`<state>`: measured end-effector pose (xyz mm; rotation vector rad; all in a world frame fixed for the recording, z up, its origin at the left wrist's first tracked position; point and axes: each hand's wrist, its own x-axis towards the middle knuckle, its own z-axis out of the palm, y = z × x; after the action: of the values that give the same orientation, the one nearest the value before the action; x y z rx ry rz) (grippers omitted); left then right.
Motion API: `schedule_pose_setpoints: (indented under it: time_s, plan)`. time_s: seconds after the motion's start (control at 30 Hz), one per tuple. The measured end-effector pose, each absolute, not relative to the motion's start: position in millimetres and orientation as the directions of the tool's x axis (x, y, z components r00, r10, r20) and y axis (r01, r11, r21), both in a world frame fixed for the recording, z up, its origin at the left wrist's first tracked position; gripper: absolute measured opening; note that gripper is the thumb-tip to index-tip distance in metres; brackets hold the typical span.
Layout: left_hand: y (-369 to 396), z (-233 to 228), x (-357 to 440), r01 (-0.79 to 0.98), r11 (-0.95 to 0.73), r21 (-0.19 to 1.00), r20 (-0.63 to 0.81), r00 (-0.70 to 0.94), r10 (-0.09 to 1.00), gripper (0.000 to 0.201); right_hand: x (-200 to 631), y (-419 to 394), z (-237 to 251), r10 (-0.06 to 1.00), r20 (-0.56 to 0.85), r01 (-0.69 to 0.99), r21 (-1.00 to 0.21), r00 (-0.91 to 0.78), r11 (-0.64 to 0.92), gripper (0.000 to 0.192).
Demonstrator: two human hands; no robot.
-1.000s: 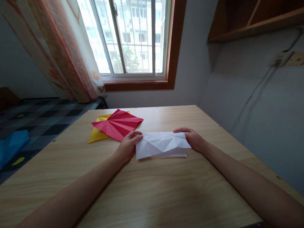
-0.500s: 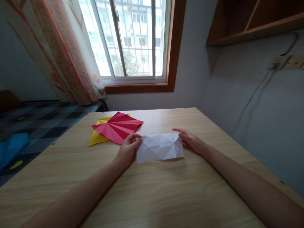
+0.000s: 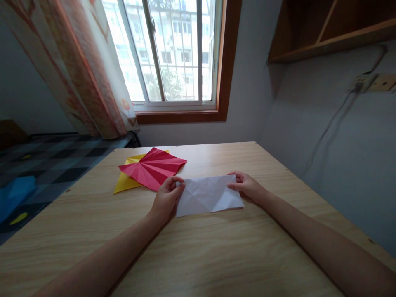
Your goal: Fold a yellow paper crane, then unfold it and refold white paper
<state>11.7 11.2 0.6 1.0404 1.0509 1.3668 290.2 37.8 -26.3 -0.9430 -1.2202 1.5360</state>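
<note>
Between the two hands, on the wooden desk (image 3: 198, 255), lies a white creased paper (image 3: 208, 194), folded into a long rectangle; the left hand (image 3: 165, 198) pinches its left end, thumb and fingers closed on the top corner; the right hand (image 3: 247, 186) pinches the right end at the upper corner, fingers curled over the edge. Half a second ago the right hand lay flatter beside the sheet, fingers extended, and a second ago a lower layer of paper showed beneath the front edge; now the layers sit flush and both hands have shifted from pressing to gripping, which suggests the fold has been brought together and the corners are being aligned or held for the next crease. Just beyond the left hand, a red pleated paper (image 3: 154, 168) rests partly on top of a yellow paper (image 3: 125, 181); neither is touched. Farther past both hands stands the window (image 3: 173, 53), with a patterned curtain (image 3: 77, 70) to the left.
</note>
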Motion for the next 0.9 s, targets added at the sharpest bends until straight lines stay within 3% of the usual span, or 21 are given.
schedule_pose_setpoints:
  time_s: [0.2,0.37,0.43,0.63,0.7,0.9]
  plan:
    - [10.3,0.0,13.4,-0.053,-0.284,0.957,0.276,-0.129,0.952,0.02,291.1,39.8,-29.6,0.975,-0.004,-0.208,-0.977,-0.221,-0.051,0.035]
    - [15.3,-7.6,9.5,0.096,-0.376,0.922,0.387,-0.153,0.909,0.016,289.0,40.2,-28.6,0.979,-0.012,-0.25,-0.966,-0.201,-0.063,0.034]
    - [16.6,-9.8,8.5,0.094,-0.36,0.928,0.37,-0.152,0.916,0.023,288.6,39.7,-27.8,0.981,-0.018,-0.251,-0.966,-0.191,-0.067,0.034]
    - [16.9,-5.0,8.6,-0.165,-0.147,0.975,0.146,-0.019,0.989,0.083,293.5,40.1,-27.3,0.986,-0.019,-0.268,-0.962,-0.163,-0.062,0.034]
    - [17.1,-2.6,8.4,-0.197,-0.067,0.978,0.072,0.021,0.997,0.084,295.3,41.2,-27.8,0.987,-0.013,-0.268,-0.962,-0.159,-0.056,0.033]
    - [18.9,-3.6,5.5,-0.031,0.0,1.0,0.006,0.173,0.985,0.051,297.2,43.6,-30.1,0.987,-0.005,-0.298,-0.953,-0.161,-0.054,0.031]
